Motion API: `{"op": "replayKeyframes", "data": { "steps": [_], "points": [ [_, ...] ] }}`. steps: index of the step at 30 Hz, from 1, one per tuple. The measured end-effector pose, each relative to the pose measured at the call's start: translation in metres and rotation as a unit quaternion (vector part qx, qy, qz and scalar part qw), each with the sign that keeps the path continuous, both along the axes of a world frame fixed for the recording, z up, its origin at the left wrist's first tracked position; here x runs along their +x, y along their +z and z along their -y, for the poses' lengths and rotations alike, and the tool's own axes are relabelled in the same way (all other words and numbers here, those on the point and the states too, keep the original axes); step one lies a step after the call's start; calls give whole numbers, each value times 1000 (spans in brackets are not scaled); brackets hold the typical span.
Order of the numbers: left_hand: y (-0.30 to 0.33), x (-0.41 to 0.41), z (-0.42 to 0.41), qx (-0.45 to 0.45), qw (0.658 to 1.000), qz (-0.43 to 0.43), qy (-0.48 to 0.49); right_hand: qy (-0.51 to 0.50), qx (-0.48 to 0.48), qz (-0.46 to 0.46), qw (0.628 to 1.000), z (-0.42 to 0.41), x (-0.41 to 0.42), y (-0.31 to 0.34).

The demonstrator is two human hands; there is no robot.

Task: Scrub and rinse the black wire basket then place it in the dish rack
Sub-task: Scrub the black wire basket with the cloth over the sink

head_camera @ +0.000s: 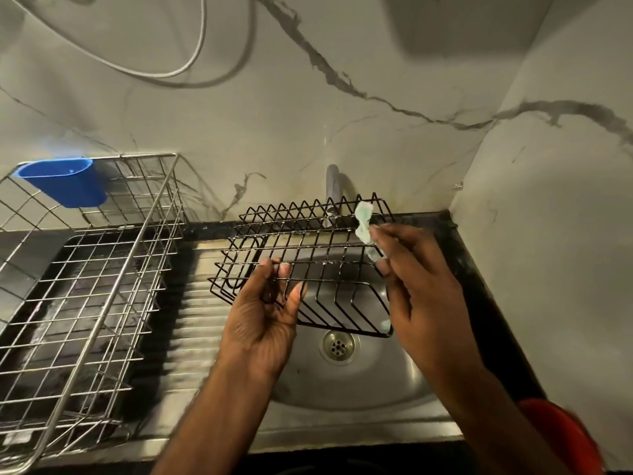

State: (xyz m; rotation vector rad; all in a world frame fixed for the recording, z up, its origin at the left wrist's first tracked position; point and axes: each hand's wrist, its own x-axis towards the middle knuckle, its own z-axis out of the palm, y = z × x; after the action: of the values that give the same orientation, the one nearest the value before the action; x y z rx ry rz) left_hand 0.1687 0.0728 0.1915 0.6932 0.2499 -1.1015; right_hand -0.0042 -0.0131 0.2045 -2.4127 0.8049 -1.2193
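Note:
The black wire basket (pixel 318 248) hangs over the round steel sink (pixel 346 378), tilted with its zigzag rim toward the wall. My left hand (pixel 265 313) grips its near left wires from below. My right hand (pixel 416 272) is at the basket's right side and pinches a pale green scrub cloth (pixel 363 225) against the wires. The steel dish rack (pixel 89 296) stands on the counter to the left, apart from the basket.
A blue plastic cup holder (pixel 65 181) hangs on the dish rack's back left rim. The tap (pixel 333 186) rises behind the basket, and no running water is visible. The ribbed drainboard (pixel 195 323) lies between rack and sink. A red object (pixel 561 437) sits at the lower right.

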Motion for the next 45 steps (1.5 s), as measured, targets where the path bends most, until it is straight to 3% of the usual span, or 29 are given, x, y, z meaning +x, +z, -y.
{"op": "replayKeyframes", "data": {
  "steps": [8, 12, 17, 23, 27, 42, 45],
  "points": [
    [1, -4, 1, 1, 1000, 11, 2, -6, 22, 45, 999, 26, -17, 15],
    [3, -7, 1, -2, 1000, 19, -8, -85, 18, 105, 991, 37, -18, 23],
    [4, -13, -2, -3, 1000, 18, -24, -42, 113, 44, 992, 37, -12, 10],
    [0, -9, 2, 27, 999, 36, 3, -105, 18, 10, 994, 17, -6, 6],
    [-2, -8, 3, 43, 998, 43, 12, -109, 5, 7, 994, 13, -9, 9],
    [-4, 3, 3, 66, 994, 26, 82, 63, 107, 27, 992, -7, -3, 2],
    [-6, 4, 2, 58, 995, 21, 84, 85, 187, 48, 977, 1, -10, 8]
  ]
}}
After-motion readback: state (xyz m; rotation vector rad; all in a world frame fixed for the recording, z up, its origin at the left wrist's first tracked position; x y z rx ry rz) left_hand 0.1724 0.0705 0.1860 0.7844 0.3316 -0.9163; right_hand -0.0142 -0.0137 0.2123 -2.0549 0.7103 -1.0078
